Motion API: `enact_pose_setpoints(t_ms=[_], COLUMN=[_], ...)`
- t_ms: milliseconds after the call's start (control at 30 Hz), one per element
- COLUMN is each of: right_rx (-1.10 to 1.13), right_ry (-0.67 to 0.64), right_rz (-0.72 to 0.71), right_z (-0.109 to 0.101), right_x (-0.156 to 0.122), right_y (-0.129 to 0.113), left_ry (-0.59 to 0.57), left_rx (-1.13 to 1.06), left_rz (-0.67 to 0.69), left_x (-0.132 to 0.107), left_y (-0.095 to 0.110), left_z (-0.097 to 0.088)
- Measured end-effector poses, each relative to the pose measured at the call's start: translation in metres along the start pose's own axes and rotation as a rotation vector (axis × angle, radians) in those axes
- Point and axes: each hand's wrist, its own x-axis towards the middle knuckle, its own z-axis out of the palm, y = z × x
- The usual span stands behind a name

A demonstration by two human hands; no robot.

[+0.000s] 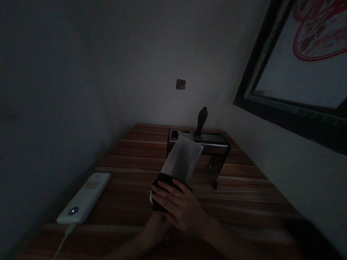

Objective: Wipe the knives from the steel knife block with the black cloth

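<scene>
Both hands are together over the near middle of the table, around a dark flat object [157, 203] whose kind I cannot make out. A pale, translucent sheet or bag [181, 159] sticks up from it, tilted to the right. My right hand [181, 209] lies across the top of the dark object, its fingers pressed over it. Underneath is my left hand [155, 227], gripping from below, with its fingers mostly hidden. Just beyond the sheet stands a metal-topped device [215, 139] with an upright dark handle [202, 120].
On the left of the striped wooden table [128, 158] lies a white power bank-like device [87, 197] with a cable [60, 246] plugged in. Walls close in at the back and sides. A dark-framed window [305, 77] is at right. A blurred dark shape [312, 243] sits lower right.
</scene>
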Motion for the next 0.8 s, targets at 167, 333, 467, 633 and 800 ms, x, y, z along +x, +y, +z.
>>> enact_pose_setpoints(t_ms=[167, 333, 467, 633, 800], right_rx=[-0.050, -0.088, -0.108, -0.136, -0.155], right_ry=[0.063, 0.108, 0.152, 0.196, 0.253], right_rz=[0.037, 0.085, 0.105, 0.139, 0.180], right_z=[-0.005, -0.013, -0.020, -0.030, -0.039], right_x=[0.004, 0.010, 0.014, 0.019, 0.025], right_y=[0.011, 0.024, 0.035, 0.049, 0.065], left_ry=[0.067, -0.001, -0.032, -0.036, -0.046], left_rx=[0.055, 0.029, 0.019, 0.048, 0.080], left_rz=[0.004, 0.091, 0.103, 0.093, 0.107], left_x=[-0.006, -0.010, -0.010, -0.009, -0.010], left_y=[0.016, 0.030, 0.031, 0.027, 0.026], left_z=[0.005, 0.007, 0.006, 0.005, 0.003])
